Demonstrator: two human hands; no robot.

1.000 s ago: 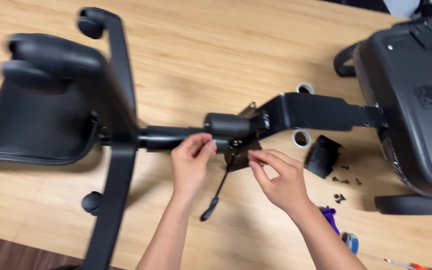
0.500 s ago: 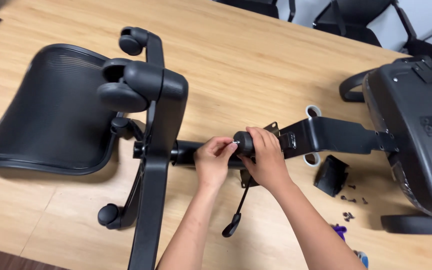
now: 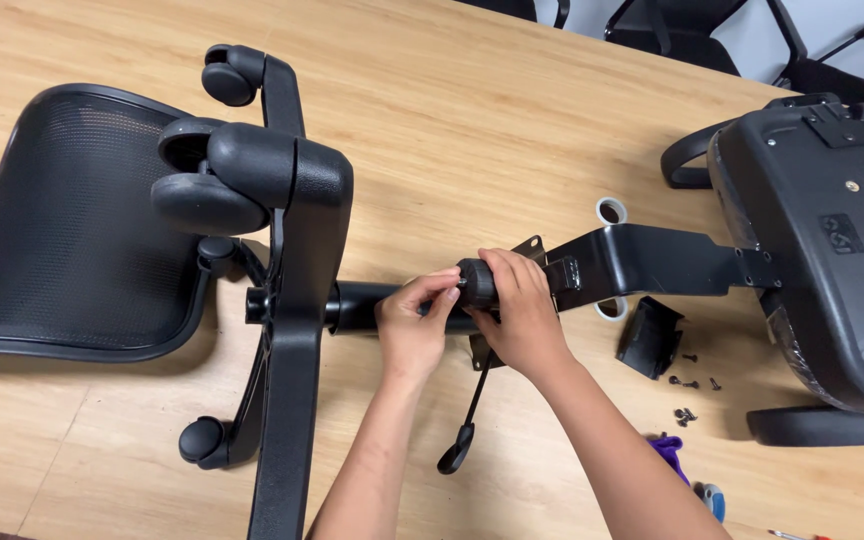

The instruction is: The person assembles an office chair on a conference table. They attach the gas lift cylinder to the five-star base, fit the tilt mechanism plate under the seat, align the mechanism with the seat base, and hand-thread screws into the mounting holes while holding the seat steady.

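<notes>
Head view: we see the black knob (image 3: 474, 283) at the chair mechanism, mid-counter (image 3: 512, 110), by the gas cylinder (image 3: 362, 305). Our right hand (image 3: 522, 315) wraps its grip around the knob; our left hand (image 3: 414, 330) pinches it from nine o'clock. The wheeled base (image 3: 272, 250) lies at nine o'clock, loose screws (image 3: 687, 380) at four.

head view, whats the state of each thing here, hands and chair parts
left hand: gripping the black cylinder
right hand: closed over the round knob
wheeled base: on its side, on the cylinder
mesh backrest: lying flat, unattached
seat: upside down
lever: hanging off the mechanism
screws: loose on the table
</notes>
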